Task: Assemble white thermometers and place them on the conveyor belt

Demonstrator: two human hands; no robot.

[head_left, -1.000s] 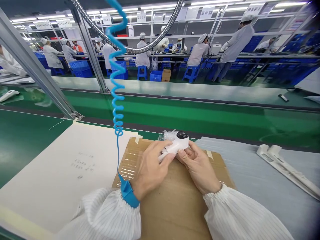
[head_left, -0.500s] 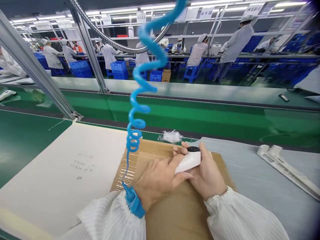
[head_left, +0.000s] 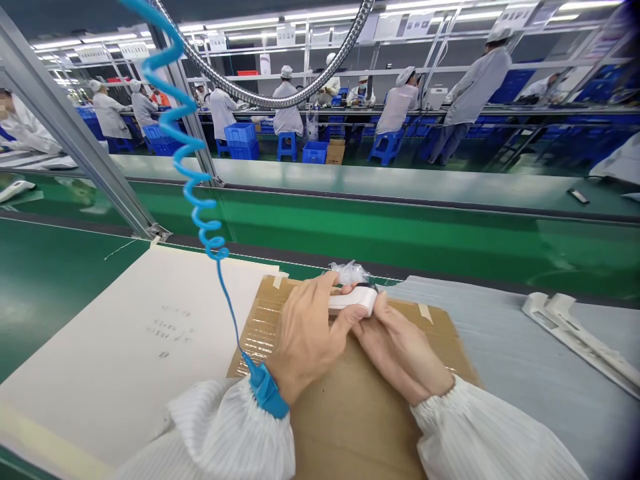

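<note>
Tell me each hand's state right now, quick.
Left hand: closed, holding the white device.
Right hand: closed on the same device, at its black-topped end.

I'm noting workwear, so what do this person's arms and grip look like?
Both sleeves are loose and white, with fine stripes and gathered cuffs. The left grip and right grip are bare, ungloved hands. The left one wears a blue wrist strap, joined to a blue cord that coils higher up.
</note>
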